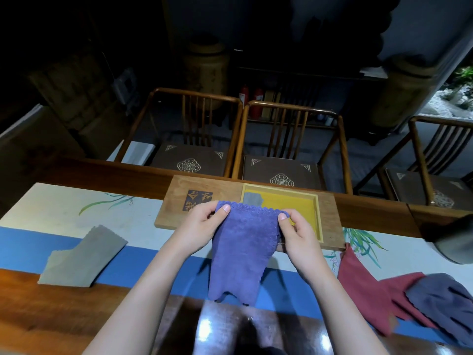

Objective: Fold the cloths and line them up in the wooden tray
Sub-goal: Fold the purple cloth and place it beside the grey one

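A purple cloth (243, 249) with a scalloped edge hangs in front of me, held up by its two top corners. My left hand (202, 224) pinches the left corner and my right hand (298, 233) pinches the right one. Behind it lies the wooden tray (330, 216), with a yellow-lined compartment on its right side and a carved lid part on its left. A grey cloth (252, 199) lies in the compartment's far left corner, partly hidden by the purple cloth.
A grey cloth (82, 257) lies loosely folded on the table at the left. At the right lie a red cloth (363, 285) and a dark blue cloth (442, 301), overlapping. A painted table runner (143, 262) covers the table. Wooden chairs (289, 139) stand beyond the far edge.
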